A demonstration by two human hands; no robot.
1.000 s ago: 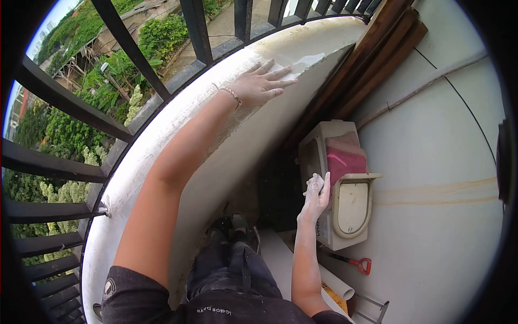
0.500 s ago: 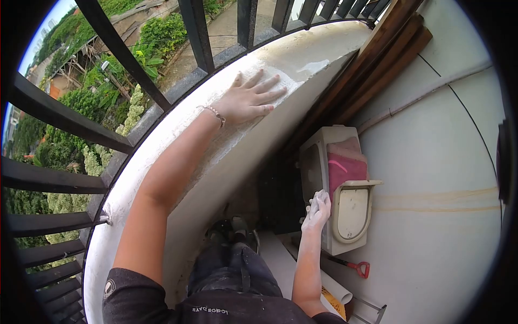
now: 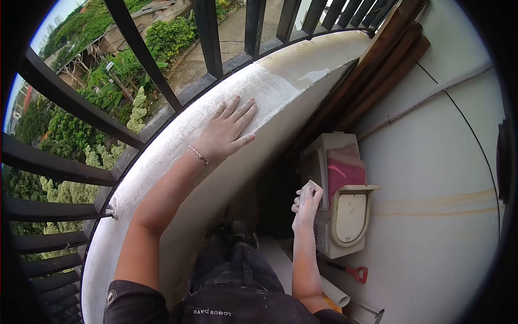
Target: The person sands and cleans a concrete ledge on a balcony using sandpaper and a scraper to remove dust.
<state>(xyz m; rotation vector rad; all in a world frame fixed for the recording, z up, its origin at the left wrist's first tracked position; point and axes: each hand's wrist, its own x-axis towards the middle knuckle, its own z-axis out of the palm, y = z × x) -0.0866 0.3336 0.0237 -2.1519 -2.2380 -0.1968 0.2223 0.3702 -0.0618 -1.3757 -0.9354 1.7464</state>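
Note:
My left hand [image 3: 225, 129] lies flat on the curved white top of a low wall [image 3: 275, 83], its fingers spread and whitish with dust. A braided bracelet [image 3: 198, 155] circles that wrist. Around the hand the wall's surface is streaky and chalky, and a smooth wet-looking patch [image 3: 313, 78] shows farther along it. My right hand [image 3: 306, 205], coated in white powder, is held up in the air with its fingers curled closed. Whatever it may grip is too small or hidden to name.
Dark railing bars [image 3: 208, 40] line the wall's outer edge. Wooden boards [image 3: 372, 70] lean in the corner. At right are a beige plastic container [image 3: 324, 237] with a pink cloth [image 3: 345, 174], a red handle [image 3: 357, 275] and a white tube [image 3: 334, 294].
My left hand has slid back along the wall top, toward me and to the left. My right hand has risen slightly and shifted left, still closed. The view has tilted a little.

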